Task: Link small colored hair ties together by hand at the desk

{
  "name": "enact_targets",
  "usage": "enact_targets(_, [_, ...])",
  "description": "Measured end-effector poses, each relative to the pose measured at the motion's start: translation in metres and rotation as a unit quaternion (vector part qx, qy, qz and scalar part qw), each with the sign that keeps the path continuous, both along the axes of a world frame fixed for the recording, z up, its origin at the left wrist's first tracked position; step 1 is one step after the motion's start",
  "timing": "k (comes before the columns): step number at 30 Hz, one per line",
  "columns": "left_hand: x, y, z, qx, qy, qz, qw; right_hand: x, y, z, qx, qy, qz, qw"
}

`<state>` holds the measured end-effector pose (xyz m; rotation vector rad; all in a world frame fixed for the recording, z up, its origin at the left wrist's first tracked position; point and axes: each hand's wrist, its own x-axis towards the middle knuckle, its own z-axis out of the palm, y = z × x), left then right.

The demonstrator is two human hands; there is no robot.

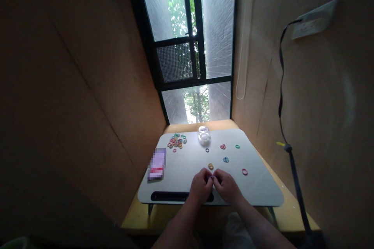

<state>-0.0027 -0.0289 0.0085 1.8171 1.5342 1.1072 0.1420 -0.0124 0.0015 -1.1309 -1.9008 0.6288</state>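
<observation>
My left hand [202,185] and my right hand [226,186] meet over the near middle of a white lap table [181,171]. Fingertips of both are pinched on a small purple band [212,177], mostly hidden by the fingers; it looks like a hair tie. Just beyond them lies a yellow group of bands [210,166]. Farther right are a blue group [226,159], a red group [223,146], a green band [237,146] and a pink band [244,172]. A dark purple band [207,150] sits near a clear jar [204,136].
A mixed pile of coloured bands [177,141] lies at the far left, with a phone [157,164] nearer me. A black slot [169,196] runs along the table's front edge. On the right, a black cord [281,85] hangs from a wall outlet [314,23].
</observation>
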Motion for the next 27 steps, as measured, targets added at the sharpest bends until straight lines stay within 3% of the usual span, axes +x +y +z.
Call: enact_targets(27, [0.0030, -0.0033, 0.0013, -0.009, 0.007, -0.013, 1.000, 0.0026, -0.0009, 0.0004, -0.011, -0.005, 0.014, 1.000])
